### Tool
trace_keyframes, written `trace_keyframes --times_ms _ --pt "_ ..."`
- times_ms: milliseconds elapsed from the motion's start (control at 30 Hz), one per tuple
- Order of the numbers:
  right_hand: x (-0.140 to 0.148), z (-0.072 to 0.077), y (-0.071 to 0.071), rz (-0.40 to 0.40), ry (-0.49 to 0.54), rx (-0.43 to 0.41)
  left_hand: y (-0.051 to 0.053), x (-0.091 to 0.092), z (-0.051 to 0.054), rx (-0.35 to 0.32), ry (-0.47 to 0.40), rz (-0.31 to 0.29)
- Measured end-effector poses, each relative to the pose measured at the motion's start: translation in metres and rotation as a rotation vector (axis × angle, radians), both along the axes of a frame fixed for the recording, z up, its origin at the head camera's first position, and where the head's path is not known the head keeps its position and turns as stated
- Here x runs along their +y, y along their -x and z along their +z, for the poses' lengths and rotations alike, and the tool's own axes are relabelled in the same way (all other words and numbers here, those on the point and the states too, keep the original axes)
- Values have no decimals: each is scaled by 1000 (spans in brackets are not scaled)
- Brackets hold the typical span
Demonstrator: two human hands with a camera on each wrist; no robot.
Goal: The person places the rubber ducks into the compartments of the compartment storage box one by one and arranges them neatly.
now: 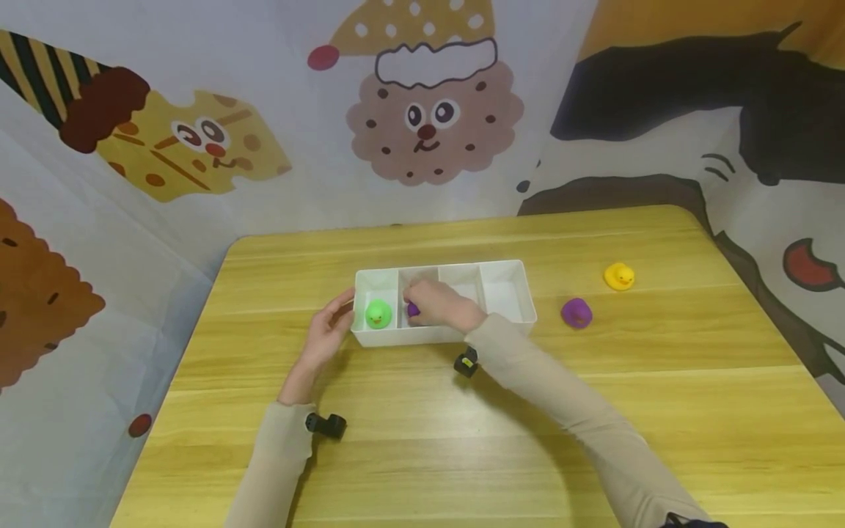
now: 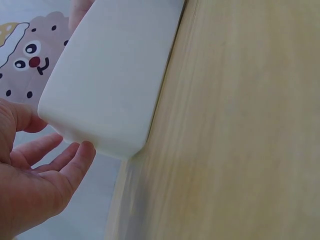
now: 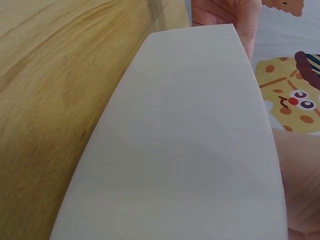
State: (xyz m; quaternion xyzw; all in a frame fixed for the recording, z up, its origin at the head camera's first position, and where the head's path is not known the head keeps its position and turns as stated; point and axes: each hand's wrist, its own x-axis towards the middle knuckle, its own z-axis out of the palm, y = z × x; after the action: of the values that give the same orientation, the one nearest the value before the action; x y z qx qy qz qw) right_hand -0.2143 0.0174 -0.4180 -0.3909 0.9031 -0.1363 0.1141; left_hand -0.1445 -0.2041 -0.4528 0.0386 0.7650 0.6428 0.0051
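A white tray [image 1: 422, 337] with several compartments lies on the table. In its leftmost compartment sits a green rubber duck [image 1: 378, 314]. My right hand [image 1: 439, 302] reaches into the second compartment from the left and pinches a purple rubber duck [image 1: 413, 309], mostly covered by the fingers. At the tray's left end, my left hand [image 1: 326, 330] touches the outer wall with its fingers fairly straight. The left wrist view shows those fingertips [image 2: 86, 149] against the end of the tray. In the right wrist view, the tray's side hides most of the right hand [image 3: 300, 180].
To the right of the tray, another purple duck [image 1: 576, 313] and a yellow duck [image 1: 619, 276] stand on the wooden table [image 1: 409, 455]. Behind the table hangs a cloth [image 1: 297, 59] printed with cartoon figures.
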Motion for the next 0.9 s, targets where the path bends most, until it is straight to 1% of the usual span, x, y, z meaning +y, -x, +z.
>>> trace_keyframes --times_ms 233,400,533,700,900 --pt "-3 -1 0 -5 -53 30 0 0 1 -2 -4 -3" --pt "-5 2 -1 -15 -63 10 0 0 1 6 5 -4" --pt "-4 5 -2 -25 -16 -19 0 0 1 11 3 2" --pt "0 8 -1 -30 72 -43 0 1 1 16 -7 4" --pt "10 21 1 -29 175 -39 -1 1 1 12 -23 3"
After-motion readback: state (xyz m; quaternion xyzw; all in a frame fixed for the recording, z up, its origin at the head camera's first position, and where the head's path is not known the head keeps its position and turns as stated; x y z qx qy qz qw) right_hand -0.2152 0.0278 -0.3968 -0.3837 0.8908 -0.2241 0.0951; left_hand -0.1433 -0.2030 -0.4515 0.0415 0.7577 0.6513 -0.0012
